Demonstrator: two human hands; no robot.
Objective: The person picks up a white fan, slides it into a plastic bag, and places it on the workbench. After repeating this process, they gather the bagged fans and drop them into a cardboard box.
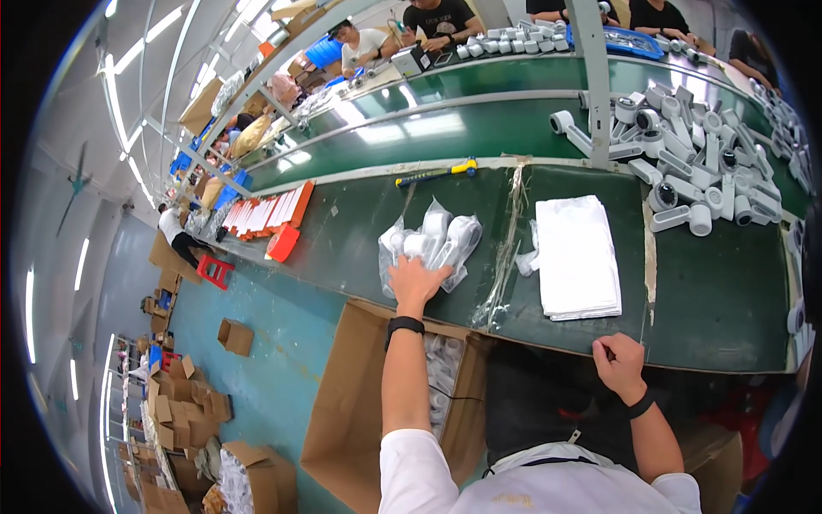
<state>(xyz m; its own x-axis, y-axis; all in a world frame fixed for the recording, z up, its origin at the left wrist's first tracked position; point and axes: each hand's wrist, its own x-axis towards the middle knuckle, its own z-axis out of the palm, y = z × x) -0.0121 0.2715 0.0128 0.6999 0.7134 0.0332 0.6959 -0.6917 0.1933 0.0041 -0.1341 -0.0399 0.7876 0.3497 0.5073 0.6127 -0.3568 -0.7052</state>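
My left hand [417,281] reaches over the bench and grips a cluster of white round-headed devices with handles [437,236], wrapped in clear plastic bags. Its fingertips lie among the bags, so the hold is partly hidden. At the bench's front edge my right hand [618,364] is curled into a loose fist, and nothing shows in it. Beyond that hand lies a stack of thin white sheets or bags [578,257]. A small piece of clear plastic [528,255] sticks out by the stack's left edge.
A yellow-and-black hammer [437,173] lies farther back. Unbagged grey-white devices [698,163] pile up at right, around a metal post [592,86]. Orange-and-white boxes [272,212] and orange tape [282,244] sit left. Below my left arm stands an open carton [342,403] holding bagged pieces.
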